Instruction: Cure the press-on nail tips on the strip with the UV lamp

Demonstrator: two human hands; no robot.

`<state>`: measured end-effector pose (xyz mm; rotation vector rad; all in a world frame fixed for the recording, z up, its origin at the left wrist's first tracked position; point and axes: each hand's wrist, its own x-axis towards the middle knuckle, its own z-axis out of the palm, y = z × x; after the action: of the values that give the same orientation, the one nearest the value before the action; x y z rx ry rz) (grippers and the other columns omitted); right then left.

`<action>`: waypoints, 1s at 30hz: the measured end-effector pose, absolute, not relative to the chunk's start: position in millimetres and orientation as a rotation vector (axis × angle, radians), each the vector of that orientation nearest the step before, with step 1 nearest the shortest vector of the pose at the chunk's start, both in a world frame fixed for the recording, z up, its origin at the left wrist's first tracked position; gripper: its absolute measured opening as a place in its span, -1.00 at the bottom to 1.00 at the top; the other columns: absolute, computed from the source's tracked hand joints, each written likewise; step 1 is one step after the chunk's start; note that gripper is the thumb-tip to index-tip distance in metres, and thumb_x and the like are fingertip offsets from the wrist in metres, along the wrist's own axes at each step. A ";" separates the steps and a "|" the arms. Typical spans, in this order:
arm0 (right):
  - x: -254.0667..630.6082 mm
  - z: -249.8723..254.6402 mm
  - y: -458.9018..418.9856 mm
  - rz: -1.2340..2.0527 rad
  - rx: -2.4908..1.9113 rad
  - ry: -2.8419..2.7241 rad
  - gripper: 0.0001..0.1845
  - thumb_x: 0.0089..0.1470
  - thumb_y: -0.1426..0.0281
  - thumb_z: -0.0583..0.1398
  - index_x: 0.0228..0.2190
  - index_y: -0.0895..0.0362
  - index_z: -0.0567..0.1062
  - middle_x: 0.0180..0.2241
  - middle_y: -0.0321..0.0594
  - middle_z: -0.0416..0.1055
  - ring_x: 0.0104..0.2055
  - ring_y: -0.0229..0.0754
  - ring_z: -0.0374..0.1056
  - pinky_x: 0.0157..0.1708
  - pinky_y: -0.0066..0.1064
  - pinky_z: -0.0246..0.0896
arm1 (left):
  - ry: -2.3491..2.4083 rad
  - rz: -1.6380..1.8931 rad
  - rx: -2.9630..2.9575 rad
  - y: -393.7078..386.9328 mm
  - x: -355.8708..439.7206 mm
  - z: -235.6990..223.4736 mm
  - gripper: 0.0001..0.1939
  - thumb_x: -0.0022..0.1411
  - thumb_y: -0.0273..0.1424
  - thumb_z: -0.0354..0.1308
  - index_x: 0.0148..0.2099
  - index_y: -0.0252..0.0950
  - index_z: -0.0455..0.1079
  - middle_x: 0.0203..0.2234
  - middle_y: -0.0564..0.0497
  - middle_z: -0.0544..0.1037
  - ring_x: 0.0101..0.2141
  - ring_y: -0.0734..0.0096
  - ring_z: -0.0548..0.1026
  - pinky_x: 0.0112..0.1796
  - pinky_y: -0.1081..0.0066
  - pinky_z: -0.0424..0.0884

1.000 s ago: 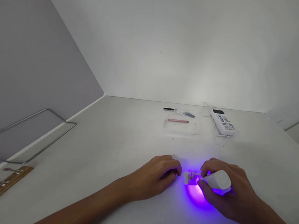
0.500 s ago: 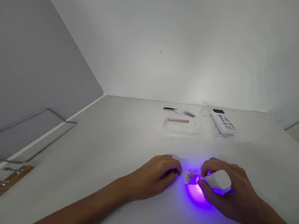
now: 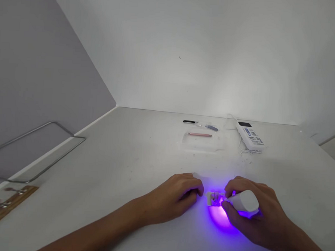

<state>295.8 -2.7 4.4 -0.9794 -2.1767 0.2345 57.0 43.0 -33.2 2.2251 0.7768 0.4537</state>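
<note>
My right hand (image 3: pixel 261 213) is closed around a white UV lamp (image 3: pixel 245 201), its rounded end toward me. The lamp casts a bright violet glow on the table. In that glow lies a small clear piece (image 3: pixel 215 198) on a white base, touching or just beside my right fingertips; its exact kind is too small to tell. My left hand (image 3: pixel 176 197) rests on the table left of the piece, apart from it, with fingers curled in. Whatever is inside those fingers, if anything, is hidden. A small pale edge (image 3: pixel 194 175) shows just behind the left knuckles.
Behind my hands, a pink rod-like tool (image 3: pixel 200 134) lies on a clear plastic sheet (image 3: pixel 202 146), near tweezers (image 3: pixel 190 122). A white power bank (image 3: pixel 251 137) with a cable stands at the back right. At left are a metal wire frame (image 3: pixel 56 161) and a wooden strip (image 3: pixel 8 209).
</note>
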 end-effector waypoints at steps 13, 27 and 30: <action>297.2 4.1 -4.5 0.318 -1.042 -2.183 -0.86 0.19 0.49 0.17 -0.30 0.01 0.31 -0.54 -0.44 0.41 -0.59 -0.31 0.36 -0.55 -0.50 0.29 | 0.815 0.435 2.222 41.4 58.8 -31.9 -0.78 0.31 -0.57 -0.06 -0.24 -0.24 0.39 -0.42 0.07 0.45 -0.38 0.41 0.40 -0.31 0.44 0.31; 296.2 5.0 -4.7 0.311 -1.034 -2.188 -0.85 0.19 0.51 0.15 -0.31 0.01 0.30 -0.55 -0.47 0.36 -0.61 -0.34 0.30 -0.58 -0.53 0.25 | 0.823 0.436 2.207 40.7 57.9 -32.7 -0.77 0.32 -0.57 -0.07 -0.26 -0.25 0.38 -0.43 0.07 0.43 -0.40 0.42 0.37 -0.34 0.44 0.28; 295.9 7.0 -4.5 0.303 -1.032 -2.192 -0.85 0.19 0.50 0.15 -0.30 0.01 0.30 -0.54 -0.48 0.38 -0.59 -0.34 0.31 -0.56 -0.53 0.26 | 0.829 0.432 2.200 40.3 57.9 -32.2 -0.78 0.32 -0.56 -0.07 -0.25 -0.24 0.38 -0.43 0.07 0.43 -0.40 0.43 0.36 -0.34 0.45 0.27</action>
<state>295.9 -4.5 7.0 -1.0316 -2.1922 0.3026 57.9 40.3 -32.2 2.1996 0.8287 0.4322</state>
